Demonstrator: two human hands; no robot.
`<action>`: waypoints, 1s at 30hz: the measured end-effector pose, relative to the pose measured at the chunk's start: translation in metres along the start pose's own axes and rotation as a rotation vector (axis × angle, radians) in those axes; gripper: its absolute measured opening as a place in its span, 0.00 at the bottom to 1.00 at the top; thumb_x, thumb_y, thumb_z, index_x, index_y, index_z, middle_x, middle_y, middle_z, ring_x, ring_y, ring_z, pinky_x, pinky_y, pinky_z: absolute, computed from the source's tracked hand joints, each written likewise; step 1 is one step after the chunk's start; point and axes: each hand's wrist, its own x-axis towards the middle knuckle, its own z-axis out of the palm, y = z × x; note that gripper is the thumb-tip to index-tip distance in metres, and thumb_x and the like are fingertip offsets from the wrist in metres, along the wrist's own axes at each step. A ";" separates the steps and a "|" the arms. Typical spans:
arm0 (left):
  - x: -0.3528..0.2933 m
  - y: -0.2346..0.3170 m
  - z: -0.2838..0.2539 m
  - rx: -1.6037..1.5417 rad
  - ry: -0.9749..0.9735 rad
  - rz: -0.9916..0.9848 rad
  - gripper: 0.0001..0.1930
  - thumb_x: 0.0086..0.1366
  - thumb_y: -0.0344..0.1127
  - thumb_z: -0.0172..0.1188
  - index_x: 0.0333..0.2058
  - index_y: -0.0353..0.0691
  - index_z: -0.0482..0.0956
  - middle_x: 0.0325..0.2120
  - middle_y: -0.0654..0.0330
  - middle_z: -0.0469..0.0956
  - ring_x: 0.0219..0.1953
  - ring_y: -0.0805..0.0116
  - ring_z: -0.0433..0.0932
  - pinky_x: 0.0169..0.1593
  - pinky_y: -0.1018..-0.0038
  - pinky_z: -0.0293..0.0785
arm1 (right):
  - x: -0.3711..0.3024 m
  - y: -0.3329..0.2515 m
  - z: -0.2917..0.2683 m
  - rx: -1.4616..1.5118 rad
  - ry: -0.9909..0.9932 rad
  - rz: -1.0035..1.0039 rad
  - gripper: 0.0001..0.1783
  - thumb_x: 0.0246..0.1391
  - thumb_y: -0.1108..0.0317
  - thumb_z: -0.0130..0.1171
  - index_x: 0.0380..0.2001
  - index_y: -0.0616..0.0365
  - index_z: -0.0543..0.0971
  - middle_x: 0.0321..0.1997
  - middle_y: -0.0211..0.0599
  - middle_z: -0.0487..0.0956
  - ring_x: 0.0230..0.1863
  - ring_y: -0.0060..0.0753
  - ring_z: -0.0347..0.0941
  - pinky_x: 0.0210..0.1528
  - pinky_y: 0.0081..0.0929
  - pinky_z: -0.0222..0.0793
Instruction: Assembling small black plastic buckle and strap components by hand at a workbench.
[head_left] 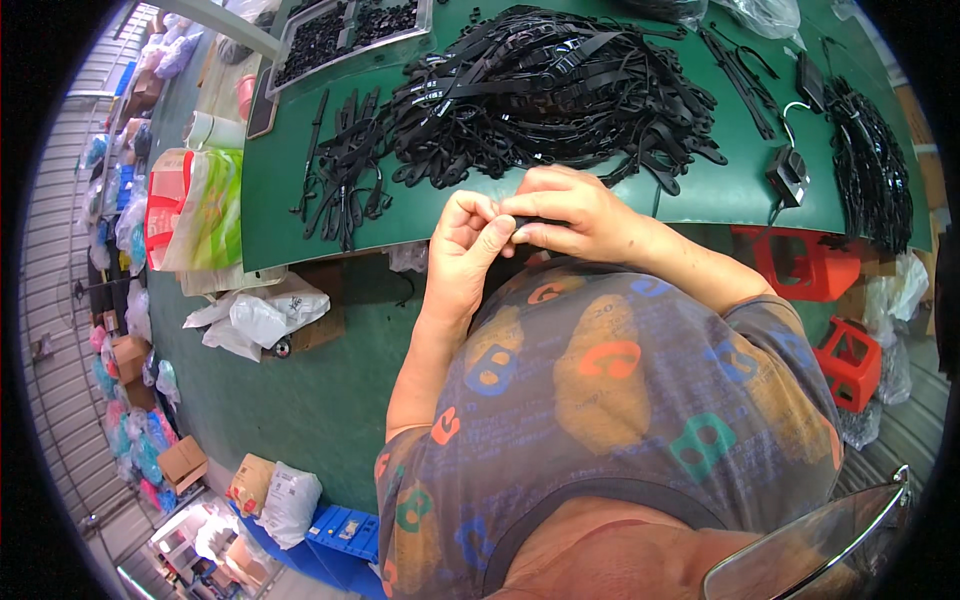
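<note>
A big green table (300,215) fills the top of the view, and everything else sits around it. In the middle of the table lies a huge heap of black plastic straps (545,85). It looks like most of the work is still waiting there. A small row of straps (340,165) lies spread out to the left of the heap, maybe sorted already, but I cannot be sure. A long bundle of black pieces (872,165) rests at the right end of the table. A clear tray of small black parts (345,30) sits at the far left corner.

At the near edge of the table, the person's two hands meet. The left hand (462,250) has its fingers curled shut, pinching a small black piece (522,226). The right hand (572,215) closes its fingers on the same piece from above. The piece is mostly hidden, so I cannot tell its shape.

Hanging off the left edge of the table is a soft bag in red, white and green (195,210). Below it lie crumpled white plastic bags (262,315). Farther down on the floor are brown cardboard boxes (182,462) and a flat blue crate (345,530). Under the right end of the table stand red plastic stools (805,265).
</note>
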 end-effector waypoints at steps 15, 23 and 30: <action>-0.005 0.010 0.007 0.892 -0.093 0.257 0.21 0.54 0.26 0.74 0.47 0.37 0.79 0.32 0.62 0.76 0.32 0.74 0.73 0.36 0.78 0.69 | -0.005 -0.012 -0.018 0.323 -0.282 0.525 0.14 0.66 0.62 0.57 0.30 0.60 0.81 0.24 0.32 0.80 0.26 0.28 0.74 0.30 0.27 0.69; -0.010 -0.002 0.006 0.556 -0.054 0.245 0.12 0.62 0.22 0.67 0.45 0.34 0.79 0.33 0.62 0.79 0.33 0.76 0.77 0.37 0.80 0.73 | -0.014 -0.010 -0.008 0.906 -0.195 0.690 0.16 0.68 0.61 0.57 0.27 0.59 0.80 0.24 0.31 0.81 0.26 0.17 0.77 0.27 0.17 0.67; -0.015 -0.004 0.012 0.178 -0.055 0.114 0.12 0.66 0.22 0.63 0.47 0.33 0.77 0.32 0.62 0.80 0.32 0.76 0.79 0.38 0.78 0.76 | -0.022 -0.004 0.002 1.235 -0.081 0.597 0.16 0.69 0.61 0.55 0.28 0.58 0.78 0.22 0.31 0.79 0.30 0.26 0.82 0.29 0.17 0.69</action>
